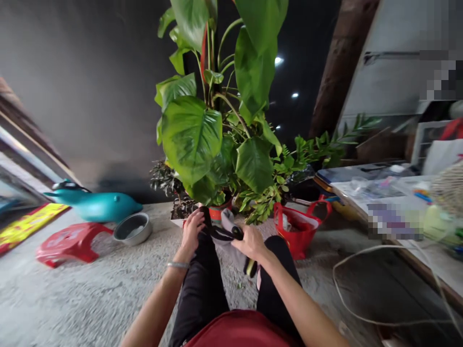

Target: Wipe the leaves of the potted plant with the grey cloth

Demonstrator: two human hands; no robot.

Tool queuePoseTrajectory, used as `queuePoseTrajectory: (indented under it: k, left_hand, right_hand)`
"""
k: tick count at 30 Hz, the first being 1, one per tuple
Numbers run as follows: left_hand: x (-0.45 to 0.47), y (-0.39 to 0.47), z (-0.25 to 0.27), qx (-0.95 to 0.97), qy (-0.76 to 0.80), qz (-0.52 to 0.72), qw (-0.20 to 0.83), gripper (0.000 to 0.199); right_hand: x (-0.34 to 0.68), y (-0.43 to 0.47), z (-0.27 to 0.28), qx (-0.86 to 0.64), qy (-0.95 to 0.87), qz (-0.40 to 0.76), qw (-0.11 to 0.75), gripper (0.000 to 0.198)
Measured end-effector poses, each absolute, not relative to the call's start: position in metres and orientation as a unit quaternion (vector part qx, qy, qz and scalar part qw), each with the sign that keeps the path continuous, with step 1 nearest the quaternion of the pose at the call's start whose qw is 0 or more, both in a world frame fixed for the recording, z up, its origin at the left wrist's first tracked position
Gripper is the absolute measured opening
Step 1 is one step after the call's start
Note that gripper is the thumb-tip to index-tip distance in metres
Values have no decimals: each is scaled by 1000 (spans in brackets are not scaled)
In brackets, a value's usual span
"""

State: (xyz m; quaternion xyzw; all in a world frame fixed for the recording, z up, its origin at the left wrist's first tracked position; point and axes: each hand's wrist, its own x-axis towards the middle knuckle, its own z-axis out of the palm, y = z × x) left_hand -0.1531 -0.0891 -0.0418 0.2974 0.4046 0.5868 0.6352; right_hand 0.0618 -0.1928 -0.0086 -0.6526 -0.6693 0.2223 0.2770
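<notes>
In front of my knees, a grey cloth-like item with black bands (231, 253) hangs between my hands; its exact kind is unclear. My right hand (251, 243) is closed around a black part of it, and a black-and-yellow end hangs just below that hand. My left hand (193, 229), fingers curled, is at the upright black band on the left side, gripping it as far as I can see. Just beyond stands a large-leaved potted plant (191, 137) in an orange-red pot (215, 212), partly hidden by leaves and hands.
To the left are a red plastic stool (70, 241), a grey bowl (133, 228) and a teal animal-shaped toy (104, 206). A red bag (298, 238) stands right of my knee. Further right, a cluttered table (347, 193) has a pale cable (336, 284) looping beside it.
</notes>
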Motion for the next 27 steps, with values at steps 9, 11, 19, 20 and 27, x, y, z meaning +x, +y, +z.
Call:
queuePoseTrajectory:
  k: [9, 11, 19, 20, 27]
  left_hand:
    - [-142, -146, 8, 583, 408, 396, 580, 70]
    - [-136, -143, 7, 635, 432, 386, 511, 69]
    - [-216, -111, 66, 613, 493, 533, 312, 50]
    - [-224, -106, 79, 588, 489, 579, 284, 53]
    - [-206, -62, 92, 559, 470, 678, 77, 48]
  right_hand:
    - [41, -150, 17, -451, -841, 226, 198, 41]
    - [33, -139, 18, -451, -830, 226, 239, 41]
    - [40, -71, -15, -505, -428, 531, 529, 44]
    - [37, -59, -20, -526, -386, 551, 520, 42]
    - [-25, -1, -32, -528, -332, 589, 513, 27]
